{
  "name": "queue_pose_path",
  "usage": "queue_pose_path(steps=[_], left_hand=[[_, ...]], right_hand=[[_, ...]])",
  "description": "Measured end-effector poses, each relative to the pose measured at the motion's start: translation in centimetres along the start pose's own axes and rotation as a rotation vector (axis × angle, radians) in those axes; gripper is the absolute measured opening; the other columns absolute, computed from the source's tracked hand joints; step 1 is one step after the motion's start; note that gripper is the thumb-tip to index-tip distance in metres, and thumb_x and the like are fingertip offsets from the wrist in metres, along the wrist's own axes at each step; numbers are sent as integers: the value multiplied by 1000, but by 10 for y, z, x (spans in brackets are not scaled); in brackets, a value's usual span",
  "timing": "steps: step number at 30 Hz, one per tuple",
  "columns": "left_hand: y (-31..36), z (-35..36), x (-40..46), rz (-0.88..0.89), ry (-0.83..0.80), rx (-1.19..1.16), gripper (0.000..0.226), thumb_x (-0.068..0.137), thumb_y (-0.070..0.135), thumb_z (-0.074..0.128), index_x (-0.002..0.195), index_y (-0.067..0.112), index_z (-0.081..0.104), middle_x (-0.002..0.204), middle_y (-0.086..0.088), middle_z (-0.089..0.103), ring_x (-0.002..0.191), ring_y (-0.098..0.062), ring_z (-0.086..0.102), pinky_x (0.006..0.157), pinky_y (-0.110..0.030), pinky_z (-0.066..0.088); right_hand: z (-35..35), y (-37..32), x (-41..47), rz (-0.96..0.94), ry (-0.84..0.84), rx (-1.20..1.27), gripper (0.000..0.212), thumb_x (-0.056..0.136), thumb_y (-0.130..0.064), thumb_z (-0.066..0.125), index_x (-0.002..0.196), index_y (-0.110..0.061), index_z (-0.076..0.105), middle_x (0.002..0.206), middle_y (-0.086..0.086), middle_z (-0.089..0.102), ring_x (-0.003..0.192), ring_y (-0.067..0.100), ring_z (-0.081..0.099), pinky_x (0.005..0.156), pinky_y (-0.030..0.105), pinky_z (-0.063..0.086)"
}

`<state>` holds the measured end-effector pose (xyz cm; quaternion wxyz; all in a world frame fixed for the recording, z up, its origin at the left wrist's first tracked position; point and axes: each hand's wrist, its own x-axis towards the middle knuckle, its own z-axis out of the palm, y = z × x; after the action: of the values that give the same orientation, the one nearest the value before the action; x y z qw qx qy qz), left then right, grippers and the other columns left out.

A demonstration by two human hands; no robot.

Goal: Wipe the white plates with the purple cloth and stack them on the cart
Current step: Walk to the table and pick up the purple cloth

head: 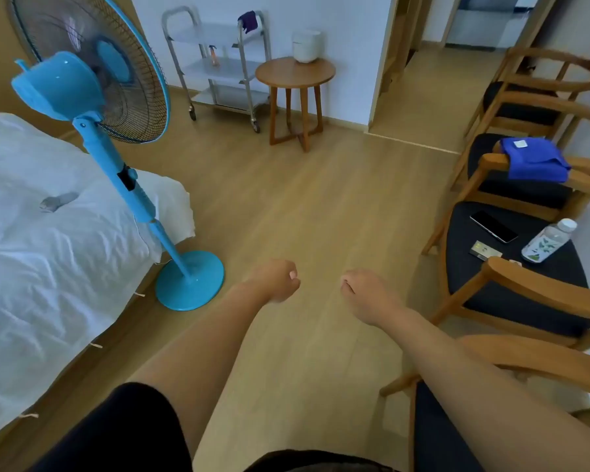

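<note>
Left hand (277, 281) fisted, right hand (361, 294) fisted, no legible writing

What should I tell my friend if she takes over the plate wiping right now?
Left hand and right hand: both curled, holding nothing, out over the floor.
Purple cloth hangs on the cart handle by the far wall.
White plates look stacked on the round table beside the cart; it's blurry.
Done: nothing visible.
Left: walk over, take the cloth, wipe each plate, stack them on the cart.
</note>
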<state>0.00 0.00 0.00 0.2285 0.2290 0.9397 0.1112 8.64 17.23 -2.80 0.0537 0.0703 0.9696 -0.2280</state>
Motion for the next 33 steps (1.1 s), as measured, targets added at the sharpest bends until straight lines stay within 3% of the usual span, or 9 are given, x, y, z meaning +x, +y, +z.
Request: queue_pose_path(steps=[9, 13, 15, 25, 33], left_hand=[[3, -6, 43, -58, 37, -38, 26, 95, 28, 44, 111, 16, 61, 116, -5, 62, 106, -24, 56, 90, -36, 47], [6, -11, 78, -59, 21, -32, 26, 95, 30, 45, 110, 17, 61, 116, -4, 62, 107, -24, 56, 92, -37, 47], [5, -16, 102, -53, 10, -39, 25, 95, 30, 45, 109, 17, 61, 116, -3, 62, 107, -23, 56, 91, -36, 47], [-31, -87, 267, -17, -3, -83, 26, 96, 26, 45, 112, 13, 61, 116, -3, 63, 107, -22, 56, 77, -23, 36], [-65, -157, 398, -41, -29, -78, 27, 97, 24, 44, 115, 11, 59, 119, -5, 62, 109, -23, 55, 76, -23, 35]], right_hand=[[-8, 31, 34, -6, -35, -26, 24, 96, -13, 37, 86, -5, 58, 97, 17, 60, 94, 30, 53, 78, 36, 38], [-12, 47, 67, -1, -62, -27, 22, 95, -11, 38, 81, -7, 54, 95, 18, 61, 94, 31, 54, 79, 37, 40], [-12, 54, 91, 1, -66, -21, 23, 95, -12, 38, 87, -1, 57, 98, 19, 60, 96, 31, 54, 82, 39, 41], [-23, 59, 279, -9, -114, -57, 26, 95, -15, 38, 93, 0, 59, 104, 19, 60, 100, 32, 54, 82, 35, 38], [-39, 52, 433, 16, -157, -75, 25, 95, -17, 38, 96, 0, 56, 108, 20, 59, 103, 31, 53, 83, 34, 38]])
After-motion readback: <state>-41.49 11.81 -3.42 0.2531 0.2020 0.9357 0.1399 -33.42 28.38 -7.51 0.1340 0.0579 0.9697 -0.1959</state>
